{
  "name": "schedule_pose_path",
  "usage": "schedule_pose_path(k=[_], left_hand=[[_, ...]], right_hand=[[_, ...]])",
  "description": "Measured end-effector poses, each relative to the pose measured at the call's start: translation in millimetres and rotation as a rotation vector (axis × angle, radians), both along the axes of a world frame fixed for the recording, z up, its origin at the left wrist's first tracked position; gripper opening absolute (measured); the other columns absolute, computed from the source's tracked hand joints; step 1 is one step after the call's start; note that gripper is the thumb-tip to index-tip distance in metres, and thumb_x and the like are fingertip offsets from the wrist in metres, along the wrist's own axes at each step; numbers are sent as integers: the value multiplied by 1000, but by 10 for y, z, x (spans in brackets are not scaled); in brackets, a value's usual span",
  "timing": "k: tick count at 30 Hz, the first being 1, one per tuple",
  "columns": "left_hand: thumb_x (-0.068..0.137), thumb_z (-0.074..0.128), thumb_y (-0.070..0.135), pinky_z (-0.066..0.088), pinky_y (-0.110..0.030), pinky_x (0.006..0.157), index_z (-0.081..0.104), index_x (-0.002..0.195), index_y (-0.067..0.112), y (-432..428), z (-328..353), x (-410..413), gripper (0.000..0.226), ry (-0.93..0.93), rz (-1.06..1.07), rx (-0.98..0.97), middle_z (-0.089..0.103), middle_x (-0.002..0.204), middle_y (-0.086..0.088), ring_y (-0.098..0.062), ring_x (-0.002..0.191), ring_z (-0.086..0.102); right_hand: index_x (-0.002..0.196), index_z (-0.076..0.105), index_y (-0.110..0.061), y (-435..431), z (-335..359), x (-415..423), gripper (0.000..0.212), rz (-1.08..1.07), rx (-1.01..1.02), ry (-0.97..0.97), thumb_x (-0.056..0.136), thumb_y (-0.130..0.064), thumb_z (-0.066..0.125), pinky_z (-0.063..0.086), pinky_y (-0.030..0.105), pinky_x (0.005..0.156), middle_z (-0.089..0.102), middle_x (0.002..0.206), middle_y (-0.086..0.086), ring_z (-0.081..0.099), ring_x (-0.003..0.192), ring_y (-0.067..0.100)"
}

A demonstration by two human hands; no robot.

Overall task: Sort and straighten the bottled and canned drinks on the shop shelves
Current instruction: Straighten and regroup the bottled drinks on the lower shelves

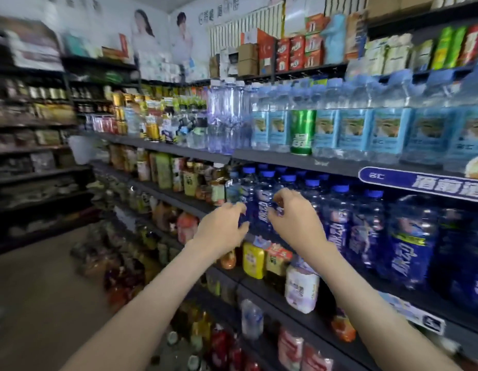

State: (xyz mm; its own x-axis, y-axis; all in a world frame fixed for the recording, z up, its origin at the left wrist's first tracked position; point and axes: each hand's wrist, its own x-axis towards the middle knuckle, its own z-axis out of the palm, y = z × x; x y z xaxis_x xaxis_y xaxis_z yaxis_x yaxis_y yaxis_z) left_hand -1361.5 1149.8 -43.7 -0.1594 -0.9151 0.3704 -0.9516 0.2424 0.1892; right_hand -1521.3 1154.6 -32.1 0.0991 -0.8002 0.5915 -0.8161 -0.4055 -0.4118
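A row of dark blue drink bottles (337, 218) with blue caps fills the middle shelf on the right. Both my hands reach toward the left end of that row. My left hand (222, 231) has its fingers curled and apart, close to the leftmost blue bottle (260, 204); I cannot tell whether it touches. My right hand (294, 218) hovers in front of the same bottles, fingers bent and spread, holding nothing. On the shelf above, a green can (302, 132) stands among light blue water bottles (350, 129). The view is blurred.
Black shelves (286, 159) run along the right wall into the far corner, packed with tea bottles, cans and juice. A yellow bottle (253, 261) and a white bottle (302, 289) stand on the shelf below my hands. More shelving lines the left; the aisle floor (45, 290) lies between.
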Motion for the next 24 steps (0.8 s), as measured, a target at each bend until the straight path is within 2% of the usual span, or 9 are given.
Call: schedule_pose_path(k=[3, 5, 8, 11, 14, 17, 20, 24], left_hand=[[98, 45, 37, 49, -33, 74, 44, 133, 24, -190, 105, 752, 38, -16, 40, 5, 49, 128, -3, -21, 102, 58], [98, 44, 37, 48, -32, 69, 44, 134, 23, -332, 177, 1117, 38, -15, 41, -9, 50, 124, -1, -21, 102, 57], [98, 44, 37, 49, -34, 75, 44, 133, 23, -602, 267, 1397, 38, 18, -9, -58, 51, 122, -1, -22, 106, 55], [97, 45, 35, 48, -35, 77, 45, 131, 22, -927, 308, 1410, 36, 55, -99, -111, 53, 119, -3, -23, 105, 55], [97, 45, 35, 44, -33, 78, 44, 131, 22, -1264, 335, 1332, 37, 78, -182, -167, 52, 124, -3, -24, 111, 53], [95, 47, 34, 45, -34, 81, 48, 128, 21, -1581, 334, 1304, 36, 125, -235, -188, 53, 126, -4, -26, 114, 53], [92, 51, 33, 49, -39, 79, 50, 122, 17, -1893, 363, 1429, 33, 132, -244, -173, 57, 114, -7, -29, 107, 56], [93, 50, 31, 42, -36, 73, 46, 126, 16, -2291, 439, 1916, 36, 53, -161, -193, 55, 116, -8, -31, 107, 55]], right_hand=[[118, 52, -6, -308, 98, 765, 31, 30, -28, -61, 91, -20, 57, 46, 34, 80, 56, 112, 10, 55, 105, 26], [122, 50, -6, -496, 192, 1092, 35, 9, -70, -129, 90, -17, 59, 42, 32, 80, 55, 113, 11, 54, 105, 27], [125, 46, -5, -785, 354, 1240, 38, -101, -109, -178, 91, -17, 58, 31, 26, 71, 51, 110, 11, 51, 102, 29], [132, 42, -4, -1040, 537, 1169, 43, -207, -137, -194, 94, -20, 56, 32, 27, 76, 50, 123, 14, 48, 111, 30], [131, 43, -6, -1268, 648, 1128, 42, -272, -158, -211, 95, -23, 56, 32, 26, 76, 51, 124, 12, 48, 103, 23], [126, 48, -8, -1484, 602, 1270, 37, -213, -181, -190, 93, -22, 57, 35, 25, 78, 53, 118, 7, 52, 99, 21], [121, 52, -8, -1766, 464, 1613, 32, -115, -170, -143, 92, -19, 58, 39, 25, 78, 51, 104, 2, 55, 99, 22], [122, 53, -7, -2257, 354, 2231, 32, -23, -126, -97, 91, -15, 56, 41, 29, 81, 55, 114, 9, 55, 103, 25]])
